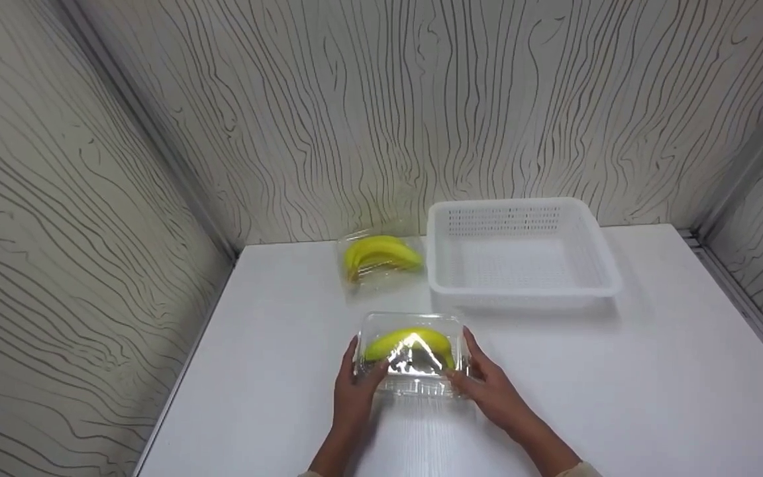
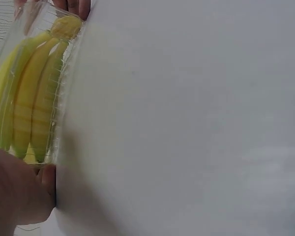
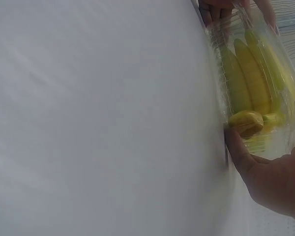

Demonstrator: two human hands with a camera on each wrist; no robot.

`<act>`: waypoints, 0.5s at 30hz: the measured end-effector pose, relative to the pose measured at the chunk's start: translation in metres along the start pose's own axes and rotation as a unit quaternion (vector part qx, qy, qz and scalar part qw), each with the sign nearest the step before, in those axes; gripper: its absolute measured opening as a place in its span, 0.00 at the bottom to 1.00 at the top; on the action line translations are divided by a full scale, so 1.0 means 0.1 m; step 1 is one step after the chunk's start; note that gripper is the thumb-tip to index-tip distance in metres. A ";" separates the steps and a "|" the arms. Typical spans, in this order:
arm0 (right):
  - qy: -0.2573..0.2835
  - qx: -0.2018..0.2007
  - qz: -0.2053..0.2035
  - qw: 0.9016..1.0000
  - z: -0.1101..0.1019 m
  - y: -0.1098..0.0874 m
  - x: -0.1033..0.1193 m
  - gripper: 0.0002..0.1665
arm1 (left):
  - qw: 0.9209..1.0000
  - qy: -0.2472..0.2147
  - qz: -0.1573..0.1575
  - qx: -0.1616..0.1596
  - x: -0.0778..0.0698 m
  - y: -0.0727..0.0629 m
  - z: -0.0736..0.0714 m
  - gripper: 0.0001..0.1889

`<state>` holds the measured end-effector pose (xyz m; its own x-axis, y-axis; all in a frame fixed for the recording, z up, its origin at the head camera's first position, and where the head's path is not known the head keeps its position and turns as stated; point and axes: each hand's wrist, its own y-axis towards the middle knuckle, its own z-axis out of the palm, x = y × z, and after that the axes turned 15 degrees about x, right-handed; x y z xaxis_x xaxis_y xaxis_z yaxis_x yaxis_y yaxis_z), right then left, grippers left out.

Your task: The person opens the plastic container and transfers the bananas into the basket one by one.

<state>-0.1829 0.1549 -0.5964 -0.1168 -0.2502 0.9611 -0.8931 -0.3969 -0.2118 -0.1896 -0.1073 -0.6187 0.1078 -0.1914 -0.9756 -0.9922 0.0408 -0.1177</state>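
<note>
A clear plastic clamshell box (image 1: 414, 383) with a bunch of yellow bananas (image 1: 403, 339) inside is held near the front middle of the white table. My left hand (image 1: 355, 397) grips its left end, the thumb over the near left part. At the opposite end my right hand (image 1: 499, 397) holds it, thumb on the near right corner and fingers along the side. Both wrist views show the bananas (image 2: 27, 98) through the clear wall, the stem end (image 3: 246, 123) toward my right hand. Light glares off the lid, so whether it is latched I cannot tell.
Farther back, slightly left, a second clear box holds more bananas (image 1: 381, 250). To its right stands a white perforated plastic basket (image 1: 527, 291) on the table (image 1: 275, 344). Wood-patterned panels (image 1: 368, 119) rise behind the table and at both sides.
</note>
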 end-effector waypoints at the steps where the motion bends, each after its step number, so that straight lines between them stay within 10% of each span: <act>1: -0.002 0.000 0.000 1.000 0.00 0.00 0.00 0.55 | 1.000 0.000 0.000 0.004 0.01 -0.01 -0.01 0.46; 15: 0.024 0.005 0.009 1.000 -0.02 0.01 -0.01 0.56 | 0.992 0.070 -0.027 0.098 0.10 -0.03 -0.18 0.55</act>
<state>-0.1848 0.1568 -0.5971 -0.1537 -0.2154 0.9644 -0.8867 -0.4007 -0.2308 -0.1861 -0.1272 -0.6252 0.1372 -0.3323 -0.9331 -0.9526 0.2140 -0.2162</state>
